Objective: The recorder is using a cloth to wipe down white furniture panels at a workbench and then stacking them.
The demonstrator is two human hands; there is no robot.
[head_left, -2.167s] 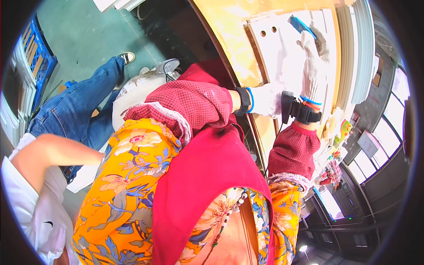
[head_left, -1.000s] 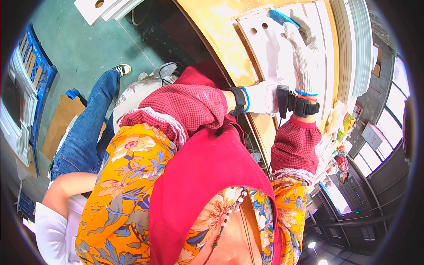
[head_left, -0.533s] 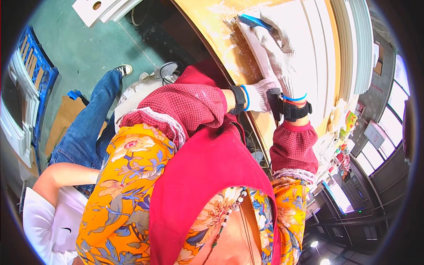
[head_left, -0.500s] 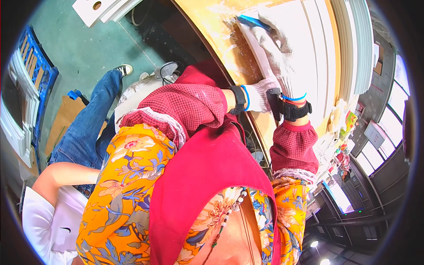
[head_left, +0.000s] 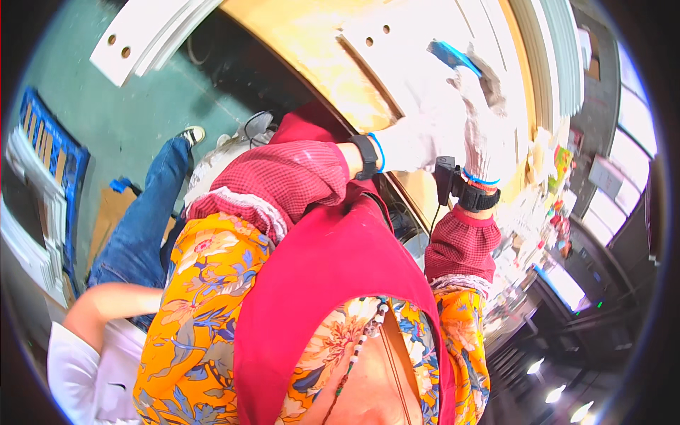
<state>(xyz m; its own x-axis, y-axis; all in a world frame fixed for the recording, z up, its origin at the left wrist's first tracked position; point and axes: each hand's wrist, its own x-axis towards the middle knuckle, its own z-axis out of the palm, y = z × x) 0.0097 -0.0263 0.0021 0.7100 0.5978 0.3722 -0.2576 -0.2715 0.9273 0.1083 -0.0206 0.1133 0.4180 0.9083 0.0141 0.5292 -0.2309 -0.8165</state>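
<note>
My right hand (head_left: 487,117), in a white knit glove with a black wrist strap, is closed around a blue, flat-looking object (head_left: 453,57) whose exact kind I cannot make out. Below it lies a white panel (head_left: 404,60) with two round holes, on a yellowish worktable (head_left: 304,46). My left hand (head_left: 425,134), gloved in white too, reaches across to the panel's near part, close beside my right wrist. Its fingers are washed out by glare, so their pose is hidden. A small black box (head_left: 445,173) sits at my right wrist strap.
More white panels (head_left: 559,57) are stacked along the table's far right side. Other panels with holes (head_left: 145,35) jut in at upper left. A person in jeans (head_left: 134,219) sits close at my left. A blue pallet (head_left: 78,177) holding white pieces stands farther left.
My right hand has moved rightward with the blue object. The panel's two holes now show, and its long edge lies differently. The whole view has shifted slightly.
</note>
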